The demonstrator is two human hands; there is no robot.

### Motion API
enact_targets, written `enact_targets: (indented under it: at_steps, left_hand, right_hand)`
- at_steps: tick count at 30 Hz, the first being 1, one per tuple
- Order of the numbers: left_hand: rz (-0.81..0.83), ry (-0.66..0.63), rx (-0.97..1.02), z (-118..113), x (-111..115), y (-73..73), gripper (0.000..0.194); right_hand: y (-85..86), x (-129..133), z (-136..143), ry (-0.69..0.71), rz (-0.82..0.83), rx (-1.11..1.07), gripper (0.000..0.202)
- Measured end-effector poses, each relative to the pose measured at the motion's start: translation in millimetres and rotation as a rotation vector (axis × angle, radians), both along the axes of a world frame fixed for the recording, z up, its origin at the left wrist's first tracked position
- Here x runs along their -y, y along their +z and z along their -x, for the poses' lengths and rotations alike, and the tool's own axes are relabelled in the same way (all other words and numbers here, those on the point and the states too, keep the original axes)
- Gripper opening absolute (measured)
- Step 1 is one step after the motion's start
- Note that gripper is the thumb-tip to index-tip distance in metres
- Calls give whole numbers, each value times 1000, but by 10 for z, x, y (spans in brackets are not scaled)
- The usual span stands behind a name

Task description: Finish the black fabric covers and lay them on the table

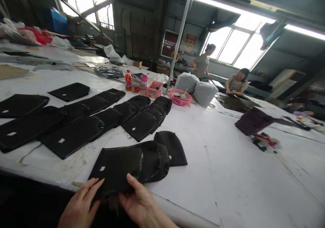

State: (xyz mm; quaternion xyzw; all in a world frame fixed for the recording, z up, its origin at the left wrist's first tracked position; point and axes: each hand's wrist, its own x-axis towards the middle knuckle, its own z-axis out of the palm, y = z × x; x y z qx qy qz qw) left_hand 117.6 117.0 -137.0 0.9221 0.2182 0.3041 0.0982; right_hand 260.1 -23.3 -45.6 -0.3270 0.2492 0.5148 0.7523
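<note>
A black leather-like panel (pixel 119 163) with a small white label lies at the table's front edge, overlapping other black panels (pixel 170 146) on its right. My right hand (pixel 138 199) grips its near edge, thumb on top and fingers curled underneath. At the panel's near left corner, my left hand (pixel 83 199) has its fingers on the surface and its thumb lower, by the edge. Part of that corner is hidden by the hand. Further left, overlapping rows of similar black panels (pixel 73 133) lie flat, several with white labels.
Behind the panels stand a red-capped bottle (pixel 128 81), a pink bottle (pixel 143 85), a pink box (pixel 154 90) and a pink basket (pixel 180 97). Grey wrapped bundles (pixel 205 93) sit beside a metal pole (pixel 179 35). A dark folded item (pixel 254 120) lies right. Two people work at the back.
</note>
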Motion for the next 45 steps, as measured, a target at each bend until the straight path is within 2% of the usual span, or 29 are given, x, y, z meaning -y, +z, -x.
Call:
enact_targets:
  at_steps: [3,5,7,10,12,13,15,17,18,20,23,27,31,33,35,37,39,41,43,45]
  left_hand:
    - [-5,54,-53,105,-241,-40,41]
    - [-5,91,-76,119,-347,-4,43]
    - [-4,125,-103,113,-400,77,45]
    - [13,140,-131,105,-398,224,45]
    - [39,131,-136,106,-365,309,44]
    - [47,128,-139,108,-342,347,43]
    - [40,141,-148,108,-286,412,41]
    - [14,167,-147,99,-217,464,40]
    - [5,172,-141,91,-181,483,39]
    - [11,153,-122,72,-121,506,38]
    - [72,125,-93,48,-88,513,38]
    - [172,169,-31,31,-145,549,39]
    - [234,193,17,22,-189,622,37]
    - [233,183,-5,19,-178,643,39]
    - [211,168,-44,22,-153,652,42]
    - [186,150,-74,37,-133,661,44]
    - [175,135,-90,65,-134,681,44]
    - [174,125,-104,99,-164,714,42]
    - [156,112,-126,128,-212,753,40]
    - [121,88,-148,145,-264,792,40]
  right_hand:
    - [-27,-56,129,106,-82,-27,18]
    - [-4,25,182,177,-131,-53,13]
    - [51,181,228,292,-120,-20,19]
    - [189,479,235,564,-62,186,39]
    - [288,671,128,653,-22,475,43]
    - [328,757,28,658,50,694,39]
    - [364,907,-252,553,290,1253,22]
    - [331,1030,-588,431,564,1690,20]
    - [289,1079,-750,430,697,1814,27]
    - [172,1145,-1011,514,921,1909,41]
    - [-13,1144,-1159,628,1058,1945,45]
    - [-115,1046,-1039,644,1027,2035,39]
    - [-7,1044,-1031,685,956,2063,32]
    - [96,1045,-1086,588,1013,2078,29]
    - [198,987,-1101,424,1041,2163,30]
    - [262,847,-1037,344,903,2247,31]
    - [258,650,-909,380,664,2327,30]
    - [184,452,-770,471,500,2416,28]
    - [69,311,-668,554,447,2462,27]
    - [-43,246,-620,596,466,2466,29]
